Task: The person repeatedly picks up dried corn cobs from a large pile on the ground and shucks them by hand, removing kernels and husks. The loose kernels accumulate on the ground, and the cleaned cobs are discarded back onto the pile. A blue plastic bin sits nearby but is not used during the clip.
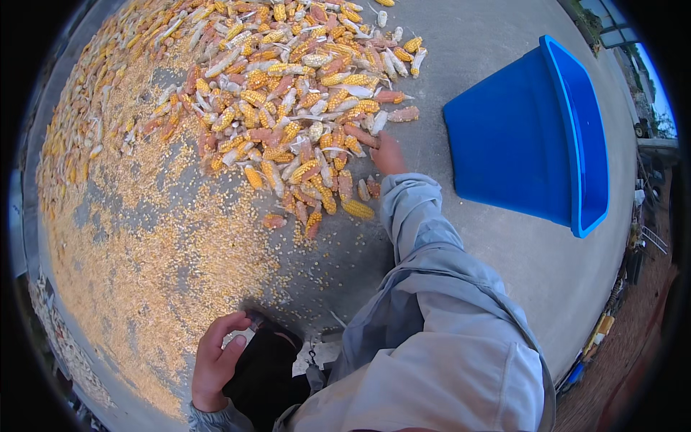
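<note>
My right hand (390, 154) reaches out to the near right edge of a pile of corn cobs (280, 97). Its fingers close around the end of a reddish, mostly bare corn cob (360, 135); the fingertips are partly hidden. Many cobs in the pile still carry yellow kernels, while others look stripped or have pale husk. A yellow corn cob (357, 209) lies on the ground just short of my right wrist. By my knee, my left hand (218, 356) holds nothing, with thumb and forefinger apart. Loose corn kernels (178, 254) spread beyond it across the ground.
To the right, a large blue plastic tub (507, 135) rests on its side on the concrete ground (518, 254), its mouth facing right. My shoe (275, 326) stands at the edge of the kernels. Assorted items line the far right rim, including a small ladder (655, 239).
</note>
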A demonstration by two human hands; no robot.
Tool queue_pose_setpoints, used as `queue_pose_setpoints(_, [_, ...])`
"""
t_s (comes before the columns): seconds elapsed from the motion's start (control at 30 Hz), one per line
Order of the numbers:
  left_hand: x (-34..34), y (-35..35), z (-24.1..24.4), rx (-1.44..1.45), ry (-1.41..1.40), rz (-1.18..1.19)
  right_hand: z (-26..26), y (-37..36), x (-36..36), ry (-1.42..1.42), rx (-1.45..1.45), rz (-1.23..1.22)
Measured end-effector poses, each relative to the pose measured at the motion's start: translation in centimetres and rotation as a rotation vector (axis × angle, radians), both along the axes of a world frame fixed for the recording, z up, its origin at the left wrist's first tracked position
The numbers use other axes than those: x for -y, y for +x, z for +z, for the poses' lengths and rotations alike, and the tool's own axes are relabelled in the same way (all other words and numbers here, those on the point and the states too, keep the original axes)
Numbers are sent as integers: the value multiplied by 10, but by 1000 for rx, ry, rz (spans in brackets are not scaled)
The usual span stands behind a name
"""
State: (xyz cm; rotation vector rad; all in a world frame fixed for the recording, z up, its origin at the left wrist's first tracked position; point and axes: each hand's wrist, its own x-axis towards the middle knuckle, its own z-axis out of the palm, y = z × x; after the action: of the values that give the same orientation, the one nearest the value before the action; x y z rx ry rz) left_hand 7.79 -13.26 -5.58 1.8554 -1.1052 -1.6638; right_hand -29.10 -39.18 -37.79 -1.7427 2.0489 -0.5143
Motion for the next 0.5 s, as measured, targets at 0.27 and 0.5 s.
queue_pose_setpoints(0.27, [-9,4,10,-1,-131,-49,21,15,-21,258,763,-209])
queue_pose_setpoints(0.5, [-22,4,31,216,-462,-49,195,105,-82,492,1202,277])
